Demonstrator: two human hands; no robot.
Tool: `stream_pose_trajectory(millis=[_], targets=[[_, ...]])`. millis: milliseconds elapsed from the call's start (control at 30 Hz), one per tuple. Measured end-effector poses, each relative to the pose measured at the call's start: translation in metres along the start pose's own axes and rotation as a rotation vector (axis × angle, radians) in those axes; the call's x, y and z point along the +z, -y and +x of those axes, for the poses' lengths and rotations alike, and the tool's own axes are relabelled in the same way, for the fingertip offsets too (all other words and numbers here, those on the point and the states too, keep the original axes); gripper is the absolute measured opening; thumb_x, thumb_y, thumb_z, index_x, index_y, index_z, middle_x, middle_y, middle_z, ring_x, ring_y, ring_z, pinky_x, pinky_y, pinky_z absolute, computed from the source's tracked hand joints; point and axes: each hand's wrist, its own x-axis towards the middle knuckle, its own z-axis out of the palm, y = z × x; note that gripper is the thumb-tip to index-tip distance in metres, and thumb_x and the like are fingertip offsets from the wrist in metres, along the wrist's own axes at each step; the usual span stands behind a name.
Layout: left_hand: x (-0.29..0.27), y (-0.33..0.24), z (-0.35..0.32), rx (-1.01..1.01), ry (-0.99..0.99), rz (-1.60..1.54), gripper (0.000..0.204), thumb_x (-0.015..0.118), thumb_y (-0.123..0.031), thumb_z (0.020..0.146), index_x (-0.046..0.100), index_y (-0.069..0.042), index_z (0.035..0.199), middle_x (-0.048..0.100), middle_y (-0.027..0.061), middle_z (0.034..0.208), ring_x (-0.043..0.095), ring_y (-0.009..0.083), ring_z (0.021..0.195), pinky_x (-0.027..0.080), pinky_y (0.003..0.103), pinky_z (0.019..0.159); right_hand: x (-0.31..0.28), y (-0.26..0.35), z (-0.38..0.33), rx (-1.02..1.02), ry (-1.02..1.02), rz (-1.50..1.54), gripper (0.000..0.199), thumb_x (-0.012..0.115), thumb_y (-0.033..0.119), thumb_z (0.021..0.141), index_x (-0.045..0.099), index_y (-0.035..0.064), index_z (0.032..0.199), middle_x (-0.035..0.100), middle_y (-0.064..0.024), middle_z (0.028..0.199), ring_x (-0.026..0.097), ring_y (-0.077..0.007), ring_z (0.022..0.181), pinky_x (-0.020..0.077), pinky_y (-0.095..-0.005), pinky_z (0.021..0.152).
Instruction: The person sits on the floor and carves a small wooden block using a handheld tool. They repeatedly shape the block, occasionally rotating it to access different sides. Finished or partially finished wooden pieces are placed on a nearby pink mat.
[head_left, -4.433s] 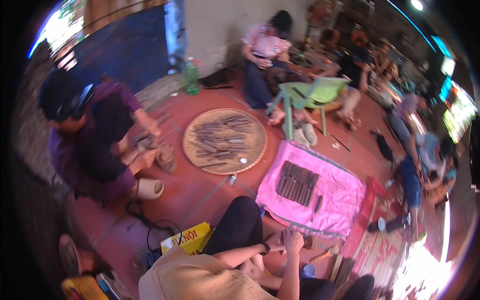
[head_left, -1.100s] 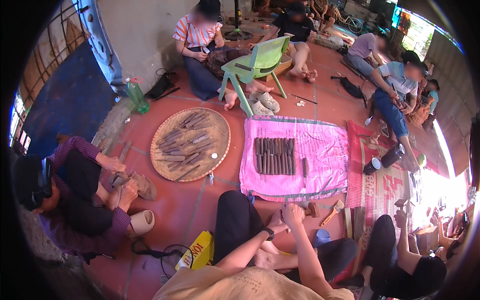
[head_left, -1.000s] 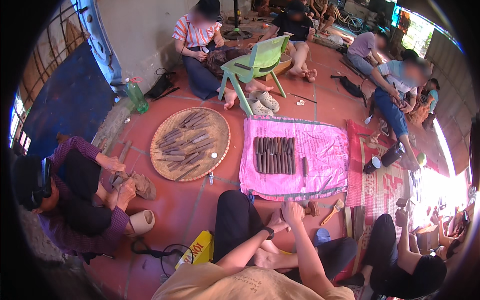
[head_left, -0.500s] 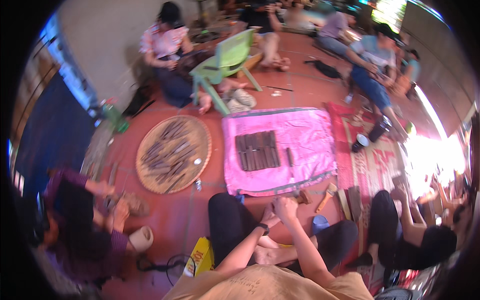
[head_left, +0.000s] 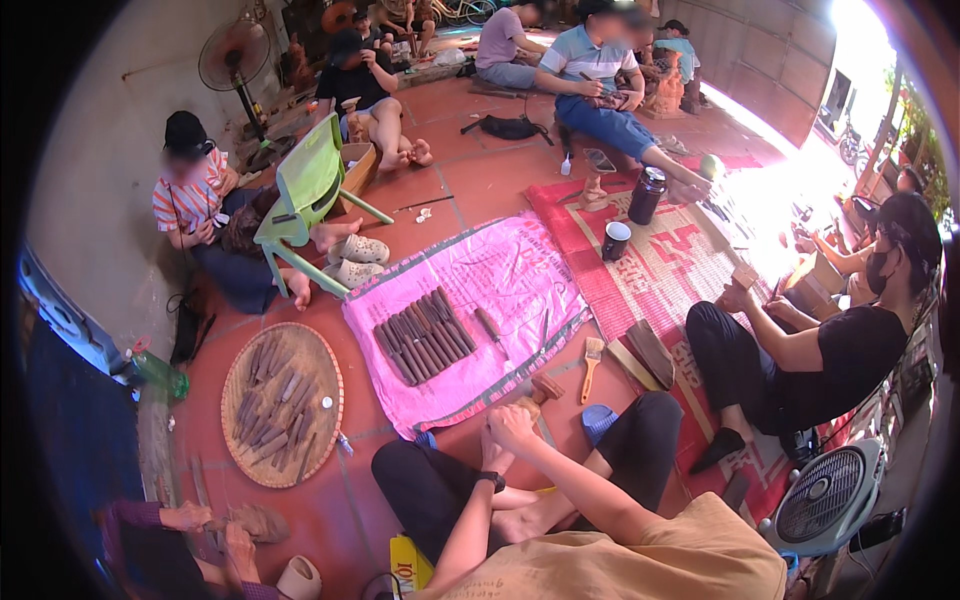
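My left hand and my right hand are together above my crossed legs, the right one over the left. Both are closed; the fingers are mostly hidden, and I cannot make out whether anything is in them. Just beyond them is a brown wooden piece, partly covered by my hands; whether they touch it I cannot tell. Farther off, a pink cloth bears a row of dark-handled tools and a separate one. A flat brush lies right of the wooden piece.
A round woven tray of dark-handled tools lies left. A green chair stands behind the cloth. On the red mat are a cup and a dark jar. A fan stands right. Several people sit around.
My view has turned to the right and lifted, bringing the right-hand people and fan further in. My hands stay together and closed. The tools on the cloth look unmoved.
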Motion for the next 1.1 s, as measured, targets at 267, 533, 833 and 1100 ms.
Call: stream_pose_trajectory(millis=[267, 533, 833, 1100], targets=[[-0.001, 0.003, 0.000, 0.017, 0.022, 0.022, 0.085, 0.084, -0.030, 0.063, 0.036, 0.004, 0.125, 0.049, 0.0168, 0.120, 0.049, 0.0253, 0.113, 0.042, 0.036, 0.095, -0.005, 0.008, 0.019, 0.051, 0.077, -0.029, 0.017, 0.054, 0.015, 0.080, 0.067, 0.0081, 0.072, 0.068, -0.0126, 0.077, 0.067, -0.0283, 0.077, 0.0514, -0.0424, 0.062], [-0.004, -0.005, -0.004, 0.011, 0.043, 0.007, 0.086, 0.083, -0.031, 0.063, 0.036, 0.003, 0.127, 0.049, 0.0170, 0.121, 0.049, 0.0257, 0.114, 0.040, 0.036, 0.096, -0.010, 0.009, 0.021, 0.003, 0.170, -0.033, 0.018, 0.052, 0.015, 0.084, 0.069, 0.0082, 0.084, 0.069, -0.0132, 0.082, 0.069, -0.0269, 0.078, 0.0533, -0.0406, 0.062], [-0.007, 0.014, 0.007, -0.014, 0.128, 0.078, 0.087, 0.082, -0.030, 0.065, 0.036, 0.001, 0.132, 0.046, 0.0161, 0.126, 0.045, 0.0245, 0.118, 0.036, 0.035, 0.101, -0.018, 0.018, 0.025, -0.019, 0.159, -0.033, 0.018, 0.053, 0.015, 0.083, 0.069, 0.0073, 0.079, 0.070, -0.0130, 0.084, 0.069, -0.0266, 0.080, 0.0536, -0.0399, 0.062], [-0.009, 0.024, 0.002, 0.038, 0.047, 0.115, 0.084, 0.077, -0.029, 0.071, 0.033, 0.001, 0.136, 0.044, 0.0171, 0.131, 0.043, 0.0261, 0.122, 0.033, 0.035, 0.104, -0.004, 0.014, 0.032, -0.024, 0.120, -0.038, 0.017, 0.054, 0.014, 0.080, 0.068, 0.0071, 0.073, 0.069, -0.0140, 0.076, 0.070, -0.0276, 0.073, 0.0537, -0.0390, 0.058]])
